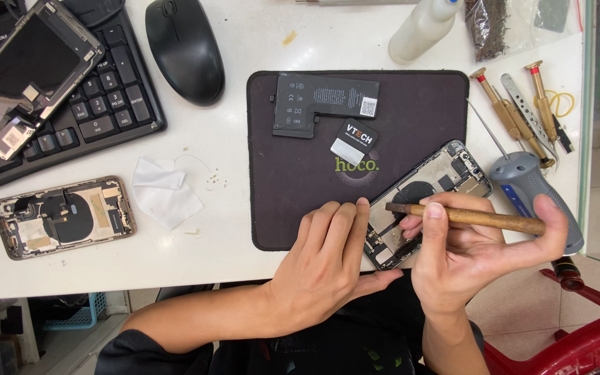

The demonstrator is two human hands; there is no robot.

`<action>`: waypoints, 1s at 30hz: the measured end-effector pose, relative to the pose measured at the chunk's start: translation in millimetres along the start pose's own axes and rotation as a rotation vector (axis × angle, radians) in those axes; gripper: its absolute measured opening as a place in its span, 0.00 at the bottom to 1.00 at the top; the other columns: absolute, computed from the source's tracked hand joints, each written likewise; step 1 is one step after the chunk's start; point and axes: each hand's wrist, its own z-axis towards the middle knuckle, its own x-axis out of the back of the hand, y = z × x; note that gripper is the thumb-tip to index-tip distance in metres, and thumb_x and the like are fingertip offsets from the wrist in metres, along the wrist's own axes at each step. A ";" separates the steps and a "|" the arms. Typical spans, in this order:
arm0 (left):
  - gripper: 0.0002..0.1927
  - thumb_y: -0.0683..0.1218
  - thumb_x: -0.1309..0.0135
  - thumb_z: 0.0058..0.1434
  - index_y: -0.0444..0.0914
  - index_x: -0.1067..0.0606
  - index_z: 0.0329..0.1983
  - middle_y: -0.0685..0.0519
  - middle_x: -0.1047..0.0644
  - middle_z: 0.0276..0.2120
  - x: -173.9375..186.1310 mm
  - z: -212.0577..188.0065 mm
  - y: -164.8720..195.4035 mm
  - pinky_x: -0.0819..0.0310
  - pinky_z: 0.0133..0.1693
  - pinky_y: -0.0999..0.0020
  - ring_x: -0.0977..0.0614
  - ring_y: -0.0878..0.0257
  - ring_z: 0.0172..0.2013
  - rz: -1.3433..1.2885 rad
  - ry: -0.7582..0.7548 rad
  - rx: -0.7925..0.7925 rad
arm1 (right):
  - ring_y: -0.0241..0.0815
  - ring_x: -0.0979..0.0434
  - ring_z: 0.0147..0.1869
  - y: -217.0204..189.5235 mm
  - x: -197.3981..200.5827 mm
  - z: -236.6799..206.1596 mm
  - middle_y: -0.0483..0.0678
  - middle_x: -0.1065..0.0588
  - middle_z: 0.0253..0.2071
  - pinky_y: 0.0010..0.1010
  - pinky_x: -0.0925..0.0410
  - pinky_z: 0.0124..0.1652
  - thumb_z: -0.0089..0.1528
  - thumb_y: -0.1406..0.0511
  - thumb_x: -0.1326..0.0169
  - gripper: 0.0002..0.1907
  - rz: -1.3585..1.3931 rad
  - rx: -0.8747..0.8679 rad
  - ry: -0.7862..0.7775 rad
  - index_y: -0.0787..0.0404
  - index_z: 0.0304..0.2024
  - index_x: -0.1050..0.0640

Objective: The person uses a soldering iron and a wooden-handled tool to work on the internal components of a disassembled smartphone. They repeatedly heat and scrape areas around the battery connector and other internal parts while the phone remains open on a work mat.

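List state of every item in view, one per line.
Left hand: pressing down on the opened phone.
Right hand: gripping the brown tool.
Brown tool: held level, tip over the phone.
Opened phone: back off, innards exposed, partly on the dark mat.
Battery: out, loose on mat.
Second phone: open, untouched.
Screen assembly: detached, resting on keyboard.
Screwdrivers: lying unused.

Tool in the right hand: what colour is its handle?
Brown, wood-like; the tool lies across the right hand over the opened phone. Head view.

Battery [324, 104] on mat [293, 201]; keyboard [98, 104] left; screwdrivers [522, 114] right
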 end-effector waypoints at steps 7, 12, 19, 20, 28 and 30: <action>0.46 0.65 0.39 0.61 0.17 0.29 0.59 0.38 0.30 0.50 0.5 -1.9 -0.9 0.29 0.52 0.57 0.28 0.47 0.53 0.019 -0.007 -0.011 | 0.43 0.19 0.30 4.3 1.6 -5.2 0.60 0.25 0.38 0.25 0.22 0.34 0.80 0.77 0.50 0.36 0.003 -0.008 0.029 0.51 0.70 0.60; 0.46 0.65 0.39 0.61 0.17 0.29 0.59 0.38 0.30 0.50 0.9 -0.1 -1.1 0.29 0.52 0.57 0.28 0.47 0.53 0.018 -0.006 -0.009 | 0.43 0.20 0.29 3.3 -0.7 -3.3 0.60 0.25 0.37 0.24 0.23 0.32 0.79 0.77 0.50 0.36 -0.020 0.009 0.027 0.51 0.69 0.60; 0.45 0.64 0.39 0.62 0.17 0.30 0.59 0.38 0.30 0.50 0.0 -0.2 -2.6 0.29 0.52 0.57 0.28 0.47 0.53 0.022 -0.016 -0.014 | 0.43 0.19 0.29 0.9 -1.8 1.4 0.59 0.25 0.36 0.22 0.24 0.31 0.79 0.77 0.50 0.34 -0.077 0.017 -0.006 0.53 0.68 0.60; 0.45 0.64 0.39 0.62 0.17 0.29 0.59 0.37 0.29 0.50 -0.2 0.4 -3.0 0.29 0.52 0.57 0.28 0.47 0.53 0.029 -0.007 -0.011 | 0.43 0.19 0.30 0.6 -2.4 1.9 0.59 0.25 0.36 0.22 0.23 0.31 0.79 0.77 0.50 0.35 -0.083 0.030 -0.011 0.53 0.68 0.60; 0.45 0.65 0.39 0.60 0.17 0.29 0.58 0.37 0.29 0.50 -1.3 -0.2 -0.9 0.29 0.52 0.57 0.27 0.46 0.54 0.020 0.000 -0.009 | 0.42 0.21 0.28 -0.7 -1.5 4.2 0.59 0.24 0.36 0.24 0.24 0.32 0.79 0.77 0.51 0.34 0.027 -0.034 0.014 0.54 0.69 0.60; 0.46 0.65 0.39 0.61 0.17 0.29 0.59 0.37 0.29 0.50 -2.6 -1.9 -0.9 0.29 0.52 0.57 0.28 0.46 0.53 0.008 -0.008 -0.005 | 0.42 0.21 0.29 -0.3 -1.2 3.6 0.59 0.24 0.36 0.24 0.24 0.32 0.79 0.77 0.51 0.33 0.014 -0.025 0.006 0.53 0.68 0.59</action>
